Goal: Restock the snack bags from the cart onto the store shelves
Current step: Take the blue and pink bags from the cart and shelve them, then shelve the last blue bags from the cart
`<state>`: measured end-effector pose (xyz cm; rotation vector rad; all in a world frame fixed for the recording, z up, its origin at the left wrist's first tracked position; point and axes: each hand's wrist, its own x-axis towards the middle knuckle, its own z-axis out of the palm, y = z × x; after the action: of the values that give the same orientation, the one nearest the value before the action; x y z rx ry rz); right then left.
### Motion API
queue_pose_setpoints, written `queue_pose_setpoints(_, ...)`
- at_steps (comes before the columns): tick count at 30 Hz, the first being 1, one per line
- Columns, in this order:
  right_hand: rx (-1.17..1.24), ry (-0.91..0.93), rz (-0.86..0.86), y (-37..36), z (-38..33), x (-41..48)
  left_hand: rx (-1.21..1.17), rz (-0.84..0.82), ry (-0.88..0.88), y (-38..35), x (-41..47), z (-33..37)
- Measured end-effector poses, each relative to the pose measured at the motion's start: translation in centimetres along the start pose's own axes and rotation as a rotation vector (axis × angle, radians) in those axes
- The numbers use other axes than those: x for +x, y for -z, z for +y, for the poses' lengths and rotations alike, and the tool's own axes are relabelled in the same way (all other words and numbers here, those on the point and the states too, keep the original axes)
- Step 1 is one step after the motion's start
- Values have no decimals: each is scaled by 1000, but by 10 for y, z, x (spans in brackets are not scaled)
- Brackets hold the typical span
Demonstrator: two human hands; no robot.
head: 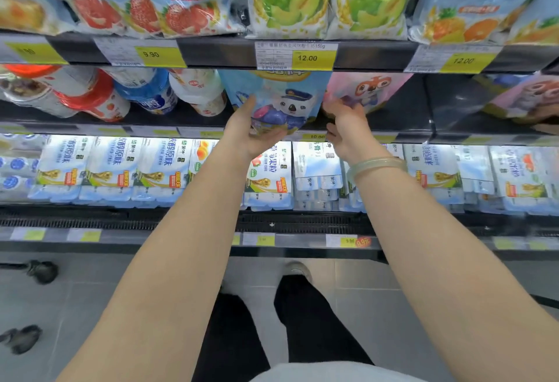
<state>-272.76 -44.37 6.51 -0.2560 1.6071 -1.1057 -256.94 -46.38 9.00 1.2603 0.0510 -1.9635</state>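
Note:
A blue snack bag (284,100) printed with a cartoon koala in a police cap stands on the middle shelf (402,132), just under the 12.00 price tag. My left hand (246,129) cups its lower left side, thumb up along the edge and fingers under the bottom. My right hand (344,123) rests at the bag's right edge, its fingers spread against a pink snack bag (366,88) with an orange cartoon animal beside it. A pale bangle circles my right wrist. No cart is in view.
Bottles with red and blue caps (90,94) lie on the middle shelf to the left. Another pink bag (526,97) sits far right, with dark bare shelf between. Fruit-printed bags (287,0) fill the top shelf. White multipacks (115,167) line the lower shelf. Castors (42,271) stand on the floor at left.

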Motion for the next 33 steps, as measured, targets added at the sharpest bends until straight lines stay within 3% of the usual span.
queue_pose_setpoints(8,-166,-17,-38,-106,27,-74,187,4,-33,63,-67,70)
queue_pose_setpoints(17,-396,41,-401,-353,109,-240,258,203,-315,303,-198,213)
queue_pose_setpoints(25,-631,1,-784,-554,208,-387,11,498,-464,523,-296,308)
queue_pose_setpoints(33,-845,-55,-1051,-733,294,-428,-187,760,-518,697,-324,391)
